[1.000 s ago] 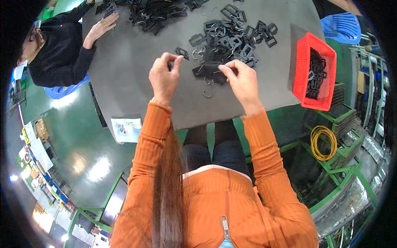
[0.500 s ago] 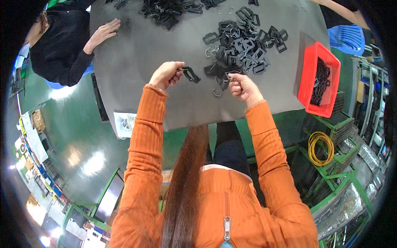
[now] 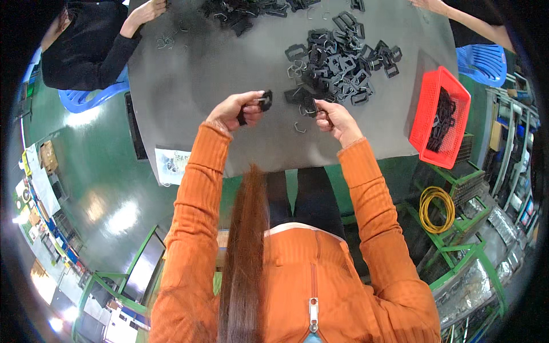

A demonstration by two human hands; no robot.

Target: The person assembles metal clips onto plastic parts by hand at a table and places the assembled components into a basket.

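My left hand [image 3: 235, 111] is closed on a black plastic frame piece [image 3: 266, 101], pinched between thumb and fingers above the grey table. Part of that piece is hidden by the fingers. My right hand [image 3: 338, 119] is closed in a pinch at the edge of a small heap, its fingertips on a dark piece [image 3: 310, 107] whose exact shape I cannot make out. Just beyond lies a large pile of black rectangular frames [image 3: 340, 63] mixed with bent metal wire rings. A loose wire ring [image 3: 299, 127] rests on the table near my right hand.
A red plastic basket [image 3: 418, 123] holding black pieces stands at the table's right edge. More black parts [image 3: 240, 14] lie at the far side. Two co-workers' hands [image 3: 150, 11] reach over the far corners. A printed sheet [image 3: 170, 166] lies at the near left edge.
The black frame in my left hand has turned, so less of it shows. My right hand stays near the small heap. The left co-worker's hand has moved farther away.
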